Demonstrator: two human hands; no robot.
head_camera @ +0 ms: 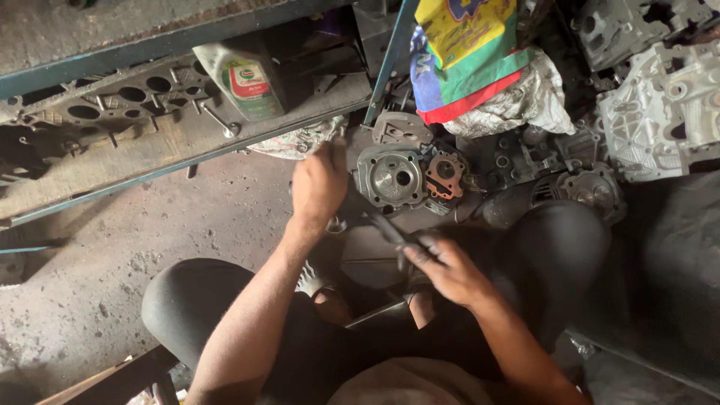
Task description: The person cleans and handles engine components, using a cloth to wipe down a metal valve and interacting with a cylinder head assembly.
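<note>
The round grey metal cylinder head (391, 177) lay on the dirty floor, its open face turned up, probably to be easy to reach. Just left of it, the left hand (319, 184) was reaching with fingers bent; what it held I cannot tell. Below the head, the right hand (448, 268) was closed on a thin dark metal tool (390, 229). Right of the head sat a rusty copper-coloured gasket plate (445, 174). Above-left stood a green and white oil can (244, 79) on a shelf.

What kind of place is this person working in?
Most likely an engine repair workshop. Bare metal engine parts are piled on the floor, a cylinder head lies before the left hand, and an oil container sits on the shelf. The right hand grips a dark tool.
</note>
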